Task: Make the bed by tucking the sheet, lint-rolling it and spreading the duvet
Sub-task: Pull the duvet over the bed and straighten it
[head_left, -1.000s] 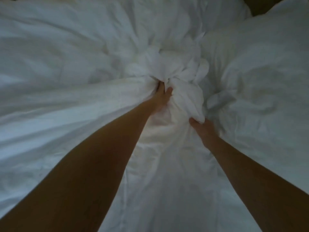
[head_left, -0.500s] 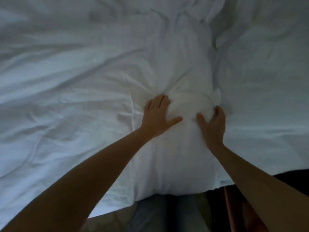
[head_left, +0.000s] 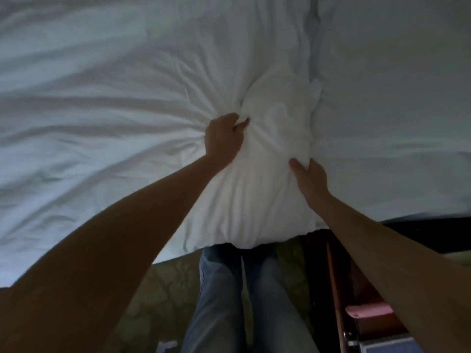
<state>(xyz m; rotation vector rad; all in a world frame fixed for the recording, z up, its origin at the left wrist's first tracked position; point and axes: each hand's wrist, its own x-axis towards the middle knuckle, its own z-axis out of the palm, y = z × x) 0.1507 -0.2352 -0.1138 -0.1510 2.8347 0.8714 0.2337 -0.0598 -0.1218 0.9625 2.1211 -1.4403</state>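
Left fingers [head_left: 240, 124], right fingers [head_left: 312, 166] clutch duvet [head_left: 127, 118]

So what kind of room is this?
Probably a bedroom: a big, puffy white duvet fills most of the view, with patterned carpet underfoot and dark wooden furniture on the right.

The white puffy cloth duvet [head_left: 127, 98] was soft, matt stuff, wrinkled all over, creases bunched tightest where the left hand [head_left: 223, 138] gripped it and the right hand [head_left: 312, 182] pinched it. Faded blue denim jeans [head_left: 216, 301] looked coarser. Off the bed's near edge, the olive patterned carpet [head_left: 158, 296] was dull and napped, and the reddish-brown wooden furniture [head_left: 334, 289] had a slight sheen.
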